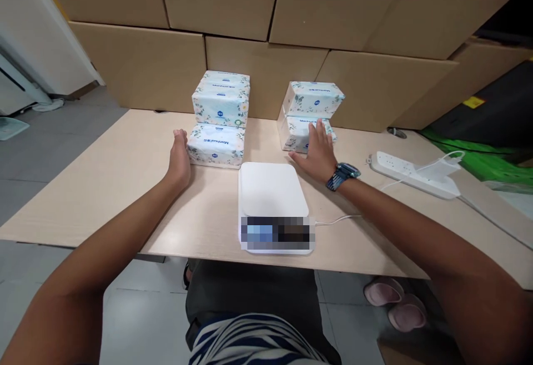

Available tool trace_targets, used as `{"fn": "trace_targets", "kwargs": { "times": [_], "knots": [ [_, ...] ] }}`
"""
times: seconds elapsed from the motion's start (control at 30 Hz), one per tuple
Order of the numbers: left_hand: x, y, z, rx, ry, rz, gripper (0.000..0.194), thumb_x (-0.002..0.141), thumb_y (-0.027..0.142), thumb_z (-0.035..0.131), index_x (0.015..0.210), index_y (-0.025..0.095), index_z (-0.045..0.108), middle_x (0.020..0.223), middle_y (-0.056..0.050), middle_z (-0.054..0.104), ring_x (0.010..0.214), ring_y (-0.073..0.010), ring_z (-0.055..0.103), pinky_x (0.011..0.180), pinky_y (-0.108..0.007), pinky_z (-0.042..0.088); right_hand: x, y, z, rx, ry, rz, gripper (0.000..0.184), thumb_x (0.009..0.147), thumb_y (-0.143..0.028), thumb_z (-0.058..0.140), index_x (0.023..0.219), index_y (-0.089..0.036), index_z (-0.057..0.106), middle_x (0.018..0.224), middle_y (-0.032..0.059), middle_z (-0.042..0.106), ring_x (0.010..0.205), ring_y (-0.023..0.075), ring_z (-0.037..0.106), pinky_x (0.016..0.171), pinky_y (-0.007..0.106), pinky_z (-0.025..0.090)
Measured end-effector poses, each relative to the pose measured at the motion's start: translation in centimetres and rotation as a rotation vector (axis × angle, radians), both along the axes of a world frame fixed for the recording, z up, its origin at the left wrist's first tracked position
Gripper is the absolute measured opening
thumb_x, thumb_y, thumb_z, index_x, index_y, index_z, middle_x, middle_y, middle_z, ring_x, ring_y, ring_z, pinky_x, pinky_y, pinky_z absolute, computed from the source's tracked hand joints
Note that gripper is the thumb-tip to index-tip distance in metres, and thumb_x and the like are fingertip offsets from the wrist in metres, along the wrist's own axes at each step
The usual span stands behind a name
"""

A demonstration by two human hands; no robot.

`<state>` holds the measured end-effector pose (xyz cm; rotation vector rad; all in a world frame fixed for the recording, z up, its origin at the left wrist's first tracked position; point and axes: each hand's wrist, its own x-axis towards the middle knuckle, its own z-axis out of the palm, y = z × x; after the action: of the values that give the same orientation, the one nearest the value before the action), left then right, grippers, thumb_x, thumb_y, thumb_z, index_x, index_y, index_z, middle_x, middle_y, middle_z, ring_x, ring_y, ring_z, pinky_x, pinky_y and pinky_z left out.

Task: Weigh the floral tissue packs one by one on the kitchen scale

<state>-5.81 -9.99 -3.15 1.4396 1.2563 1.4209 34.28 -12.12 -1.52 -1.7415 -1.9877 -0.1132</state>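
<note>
A white scale [272, 188] sits near the front edge of the pale wooden table [116, 176]. Behind it to the left stands a stack of three floral tissue packs [220, 115]. My left hand [180, 157] lies flat against the left end of the lowest pack [216, 146], fingers stretched out. To the right, two more tissue packs [310, 110] are stacked. My right hand [318, 148], with a blue watch on the wrist, rests open against the front of the lower pack there, fingers spread.
A white power strip [412, 173] with a plugged adapter lies at the table's right; a thin white cable runs from it to the scale. Large cardboard boxes [258, 65] wall off the back. Pink slippers [395, 301] sit on the floor below.
</note>
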Motion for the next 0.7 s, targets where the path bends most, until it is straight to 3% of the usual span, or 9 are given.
{"fn": "trace_targets", "kwargs": {
  "times": [0.1, 0.2, 0.3, 0.4, 0.47, 0.53, 0.6, 0.7],
  "knots": [
    [0.0, -0.1, 0.7, -0.096, -0.124, 0.080, 0.111, 0.095, 0.095, 0.006, 0.176, 0.021, 0.026, 0.188, -0.012, 0.011, 0.176, -0.0274, 0.013, 0.144, -0.050, 0.020, -4.7, -1.4, -0.5, -0.016, 0.314, 0.118, 0.101, 0.107, -0.064, 0.042, 0.176, -0.017, -0.013, 0.187, 0.0228, 0.006, 0.176, 0.0340, 0.014, 0.136, 0.061, 0.034],
    [-0.5, 0.0, 1.4, -0.144, -0.180, 0.142, 0.110, 0.096, 0.092, 0.002, 0.178, 0.020, 0.019, 0.189, -0.011, 0.005, 0.177, -0.0261, 0.008, 0.145, -0.049, 0.013, -8.0, -1.3, -0.7, -0.102, 0.492, 0.219, 0.088, 0.110, -0.066, 0.014, 0.172, -0.022, -0.031, 0.185, 0.0211, 0.019, 0.171, 0.0263, 0.032, 0.125, 0.051, 0.052],
    [-1.3, 0.3, 1.9, -0.173, -0.200, 0.198, 0.111, 0.095, 0.093, -0.001, 0.179, 0.020, 0.013, 0.189, -0.009, 0.000, 0.177, -0.0259, 0.003, 0.146, -0.048, 0.007, -9.3, 0.6, -0.5, -0.141, 0.495, 0.234, 0.083, 0.109, -0.067, 0.005, 0.178, -0.025, -0.014, 0.170, 0.0198, 0.049, 0.155, 0.0291, 0.056, 0.115, 0.051, 0.059],
    [-1.4, 0.4, 2.1, -0.166, -0.203, 0.226, 0.115, 0.092, 0.097, 0.003, 0.178, 0.023, 0.017, 0.189, -0.007, 0.003, 0.177, -0.0266, -0.002, 0.146, -0.051, 0.008, -10.3, 3.2, 0.0, -0.174, 0.481, 0.233, 0.092, 0.103, -0.074, -0.006, 0.180, -0.024, 0.002, 0.157, 0.0200, 0.061, 0.141, 0.0345, 0.066, 0.108, 0.056, 0.062],
    [-0.7, -0.1, 2.2, -0.130, -0.170, 0.106, 0.115, 0.089, 0.101, 0.008, 0.174, 0.026, 0.032, 0.188, -0.008, 0.020, 0.177, -0.0288, 0.006, 0.144, -0.055, 0.018, -11.4, 4.4, 0.6, -0.205, 0.473, 0.265, 0.104, 0.096, -0.076, -0.019, 0.178, -0.021, 0.016, 0.147, 0.0206, 0.068, 0.132, 0.0353, 0.070, 0.104, 0.056, 0.063],
    [0.5, -1.0, 2.3, -0.068, -0.095, -0.122, 0.112, 0.089, 0.102, 0.014, 0.167, 0.028, 0.046, 0.181, -0.009, 0.039, 0.175, -0.0310, 0.020, 0.141, -0.058, 0.029, -12.7, 4.7, 1.5, -0.236, 0.459, 0.327, 0.119, 0.089, -0.079, -0.026, 0.172, -0.020, 0.035, 0.137, 0.0197, 0.074, 0.124, 0.0351, 0.073, 0.102, 0.056, 0.064],
    [1.7, -2.4, 2.8, 0.000, -0.029, -0.295, 0.106, 0.091, 0.100, 0.018, 0.163, 0.029, 0.050, 0.176, -0.010, 0.048, 0.172, -0.0315, 0.030, 0.139, -0.058, 0.033, -13.9, 3.8, 3.0, -0.312, 0.511, 0.418, 0.126, 0.085, -0.086, -0.025, 0.164, -0.020, 0.047, 0.132, 0.0167, 0.078, 0.123, 0.0341, 0.074, 0.108, 0.057, 0.062],
    [2.8, -4.6, 3.9, 0.088, -0.036, -0.298, 0.102, 0.094, 0.097, 0.019, 0.166, 0.029, 0.044, 0.179, -0.007, 0.044, 0.172, -0.0309, 0.032, 0.141, -0.054, 0.032, -15.1, 1.0, 6.2, -0.462, 0.728, 0.529, 0.130, 0.081, -0.092, -0.025, 0.161, -0.021, 0.049, 0.134, 0.0113, 0.079, 0.132, 0.0316, 0.071, 0.120, 0.058, 0.056]
  ]
}}
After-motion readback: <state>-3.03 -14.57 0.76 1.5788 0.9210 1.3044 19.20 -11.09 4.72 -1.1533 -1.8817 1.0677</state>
